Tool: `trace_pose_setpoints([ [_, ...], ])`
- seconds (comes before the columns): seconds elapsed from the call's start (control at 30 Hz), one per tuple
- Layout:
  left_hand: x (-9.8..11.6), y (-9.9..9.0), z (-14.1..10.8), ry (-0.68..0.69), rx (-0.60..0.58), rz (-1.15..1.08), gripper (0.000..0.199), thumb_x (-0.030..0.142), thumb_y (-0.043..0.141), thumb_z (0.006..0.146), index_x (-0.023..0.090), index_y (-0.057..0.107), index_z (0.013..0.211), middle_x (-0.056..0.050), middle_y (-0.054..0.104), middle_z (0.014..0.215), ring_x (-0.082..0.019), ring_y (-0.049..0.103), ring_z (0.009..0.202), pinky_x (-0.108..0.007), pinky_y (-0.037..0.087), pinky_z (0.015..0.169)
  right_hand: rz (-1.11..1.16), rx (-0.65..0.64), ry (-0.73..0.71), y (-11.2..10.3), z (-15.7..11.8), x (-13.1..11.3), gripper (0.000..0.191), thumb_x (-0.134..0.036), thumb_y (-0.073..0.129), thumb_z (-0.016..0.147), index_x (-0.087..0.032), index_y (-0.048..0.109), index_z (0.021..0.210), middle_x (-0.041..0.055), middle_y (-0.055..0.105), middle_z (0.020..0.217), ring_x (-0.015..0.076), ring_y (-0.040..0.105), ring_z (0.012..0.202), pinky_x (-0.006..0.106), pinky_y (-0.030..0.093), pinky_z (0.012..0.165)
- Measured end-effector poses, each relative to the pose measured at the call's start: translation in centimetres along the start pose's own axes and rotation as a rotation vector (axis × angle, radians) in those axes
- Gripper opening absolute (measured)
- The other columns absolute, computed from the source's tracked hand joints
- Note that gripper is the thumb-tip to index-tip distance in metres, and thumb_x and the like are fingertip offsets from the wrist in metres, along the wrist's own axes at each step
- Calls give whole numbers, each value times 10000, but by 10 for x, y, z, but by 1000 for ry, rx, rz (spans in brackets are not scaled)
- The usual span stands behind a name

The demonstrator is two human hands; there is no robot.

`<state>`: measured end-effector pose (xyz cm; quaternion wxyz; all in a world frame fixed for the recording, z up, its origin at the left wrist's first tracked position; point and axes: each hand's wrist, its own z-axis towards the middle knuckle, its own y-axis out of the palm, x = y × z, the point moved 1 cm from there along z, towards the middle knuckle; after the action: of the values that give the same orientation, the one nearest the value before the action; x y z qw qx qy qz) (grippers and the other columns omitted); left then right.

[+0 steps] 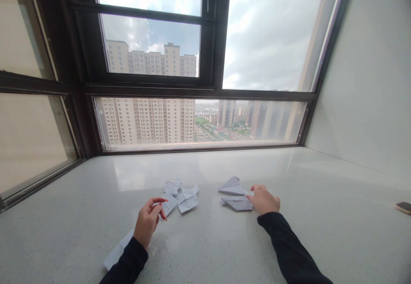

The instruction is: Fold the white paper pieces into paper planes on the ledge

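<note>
Several folded white papers [188, 200] lie in a loose cluster on the pale sill [205, 249]. My left hand [149, 220] is at the cluster's near left edge, fingers bent and apart, with nothing visible held between them. Right of the cluster are two folded paper planes, the farther one [231, 185] pointing left and the nearer one [239, 203] just in front of it. My right hand [263, 199] is at the right ends of both planes, thumb and fingers apart, its fingertips close to or touching the nearer one.
A white paper stack [118, 249] lies partly under my left forearm. At the far right edge is a dark flat object [403, 207]. A dark window frame [205, 150] bounds the sill's back, and a white wall [366, 104] stands on the right.
</note>
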<state>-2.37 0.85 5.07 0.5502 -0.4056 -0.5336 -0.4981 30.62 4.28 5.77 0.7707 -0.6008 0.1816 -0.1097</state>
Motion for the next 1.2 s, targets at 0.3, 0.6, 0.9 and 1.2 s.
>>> trace_pose_setpoints([
  [0.3, -1, -1, 1, 19, 5, 15, 260, 317, 486, 564, 136, 559, 736, 59, 504, 378, -28, 221, 246, -158, 119, 285, 194, 326, -116, -7, -7, -21, 168, -216, 417, 793, -187, 497, 938, 40, 580, 845, 180, 564, 735, 305, 337, 638],
  [0.6, -2, -1, 3, 17, 21, 11, 258, 317, 510, 530, 145, 579, 710, 37, 531, 445, -65, 345, 346, -165, 226, 320, 453, 221, -691, 4, -56, -89, 201, -111, 385, 780, -170, 541, 893, 31, 581, 772, 155, 529, 689, 255, 367, 654],
  [0.9, -6, 1, 2, 7, -9, 46, 224, 285, 496, 550, 154, 585, 709, 36, 545, 467, -69, 377, 368, -170, 268, 349, 253, -51, -1024, 19, -89, -115, 301, -106, 461, 696, -221, 607, 933, 56, 475, 1189, 243, 351, 1103, 394, 244, 899],
  [1.2, -11, 0, 4, -20, -37, 35, 190, 269, 519, 558, 150, 605, 679, 23, 569, 509, -81, 447, 404, -182, 317, 377, 222, -168, -1115, 26, -86, -115, 538, -110, 420, 661, -163, 424, 1197, 55, 399, 1283, 209, 219, 1215, 411, 36, 1007],
])
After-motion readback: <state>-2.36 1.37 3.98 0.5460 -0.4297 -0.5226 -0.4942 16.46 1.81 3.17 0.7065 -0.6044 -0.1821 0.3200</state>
